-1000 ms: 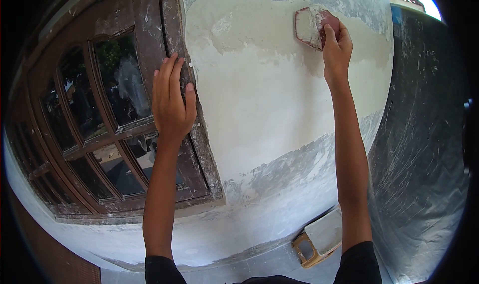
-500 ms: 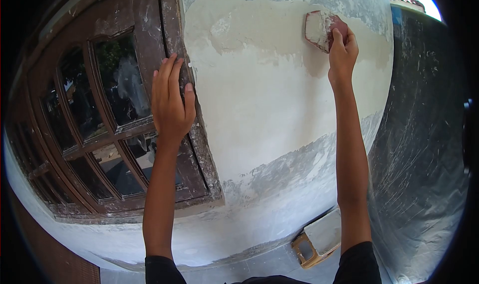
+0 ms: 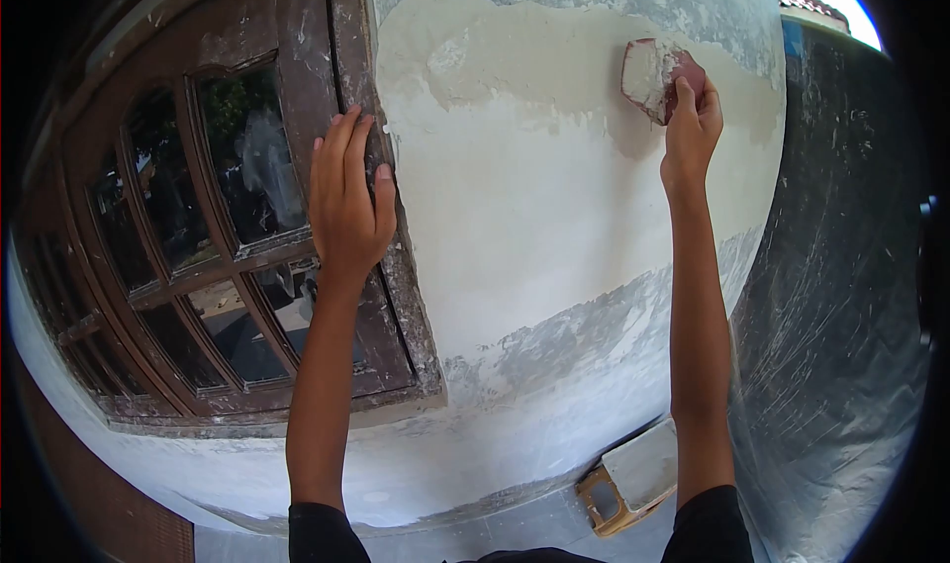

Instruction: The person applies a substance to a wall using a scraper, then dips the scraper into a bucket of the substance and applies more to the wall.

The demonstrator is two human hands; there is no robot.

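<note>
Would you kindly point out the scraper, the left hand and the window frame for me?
Scraper [image 3: 645,76]: head view, on its plaster-smeared face.
Left hand [image 3: 346,207]: head view, back of the hand.
Window frame [image 3: 417,330]: head view, lower right side.

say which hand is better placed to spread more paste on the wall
Right, I'd say: the right hand holds the smeared red scraper at the wall, while the left hand rests on the window frame with no tool visible.

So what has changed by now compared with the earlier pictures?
The right hand has carried the reddish, plaster-smeared tool rightward and somewhat down across the wall. Nothing was taken hold of or let go. The left hand stayed at the window frame.
</note>
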